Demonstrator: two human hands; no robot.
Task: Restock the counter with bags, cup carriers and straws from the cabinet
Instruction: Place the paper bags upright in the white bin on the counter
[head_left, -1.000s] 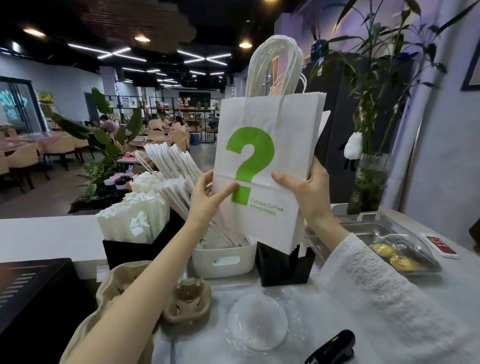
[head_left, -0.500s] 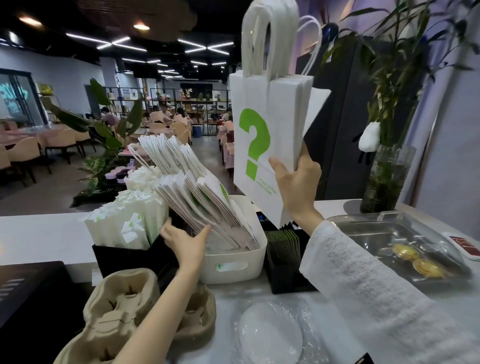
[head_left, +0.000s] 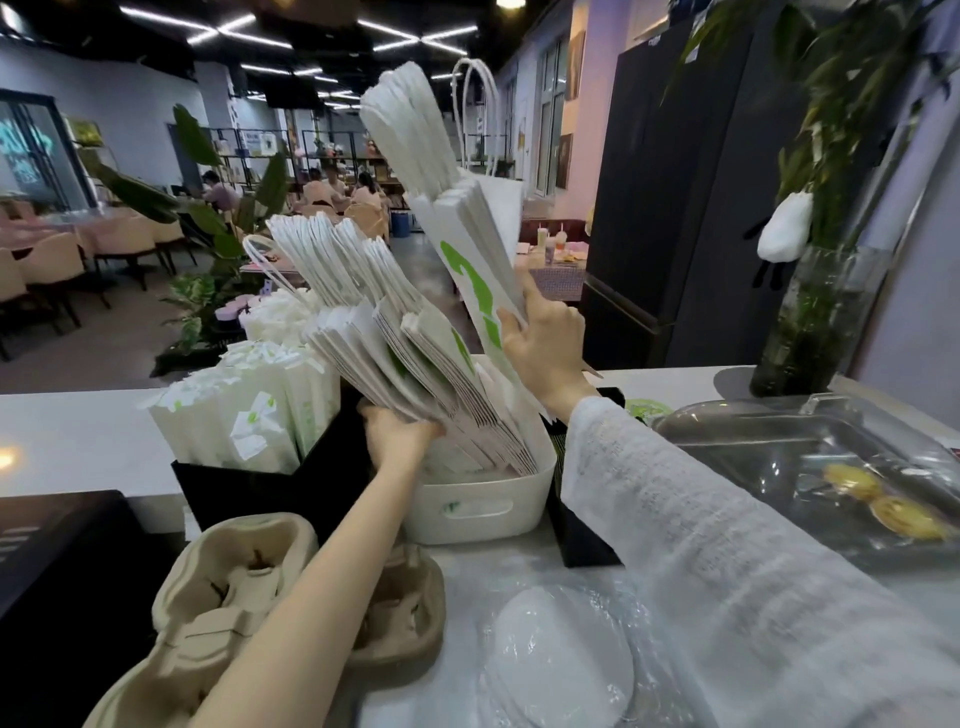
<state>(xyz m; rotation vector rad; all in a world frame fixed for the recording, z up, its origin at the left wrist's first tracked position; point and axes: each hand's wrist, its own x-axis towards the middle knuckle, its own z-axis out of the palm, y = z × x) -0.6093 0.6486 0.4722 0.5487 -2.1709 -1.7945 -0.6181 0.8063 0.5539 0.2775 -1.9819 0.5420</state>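
Two hands work at a white bin (head_left: 478, 506) on the counter (head_left: 78, 436). The right hand (head_left: 545, 338) grips a stack of white paper bags (head_left: 467, 228) printed with a green mark; the thumb lies on the printed face and the fingers wrap behind the stack. This stack is tilted, handles uppermost, with its lower edge above the right end of the bin. The left hand (head_left: 397, 436) presses against the underside of the filed bags (head_left: 415, 358) already standing in the bin, which lean away to the left; whether its fingers curl round them cannot be told, since the bags hide the fingertips. Left of the bin, a black holder (head_left: 249, 493) contains paper-wrapped straws (head_left: 244, 410) standing upright. Pulp cup carriers (head_left: 228, 587) lie on the counter near the camera, partly under the left forearm. Clear plastic-wrapped lids (head_left: 561, 660) lie just right of the carriers. A steel tray (head_left: 737, 431) under a clear cover holds yellow pastries (head_left: 883, 504) at far right. A glass vase (head_left: 810, 332) with green stems stands behind the tray.
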